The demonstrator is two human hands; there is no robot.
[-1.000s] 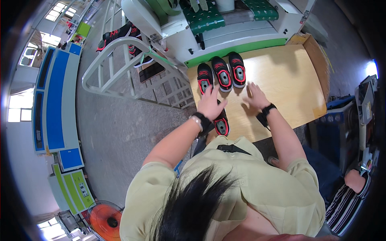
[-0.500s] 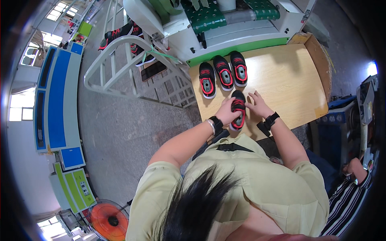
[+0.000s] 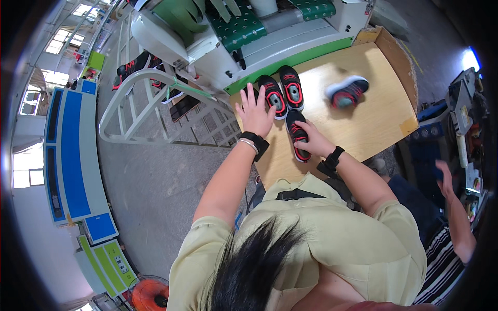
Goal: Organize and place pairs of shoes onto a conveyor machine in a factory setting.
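Note:
A black sneaker (image 3: 296, 120) with red laces and a red-trimmed opening is gripped in my right hand (image 3: 317, 141), close to the table's near edge. My left hand (image 3: 254, 115) is open, its fingers spread over the leftmost sneaker, which it mostly hides. Just right of that hand stand two matching sneakers, the middle one (image 3: 273, 96) and the right one (image 3: 291, 87), toes away from me. Farther right, over the wooden tabletop (image 3: 337, 129), another sneaker (image 3: 349, 92) is tipped on its side and smeared by motion, with no hand on it.
Beyond the table is a white machine with a green perforated belt (image 3: 238, 31). A metal rack (image 3: 140, 106) holding more sneakers stands left. Cardboard (image 3: 397, 62) borders the table's right side. At right, a co-worker's hand (image 3: 445, 179) is raised; an orange fan (image 3: 149, 294) is lower left.
My left hand has left the near sneaker and moved up-left to the leftmost one. My right hand has closed on the near sneaker. A blurred sneaker has appeared at right; the co-worker's arm has risen.

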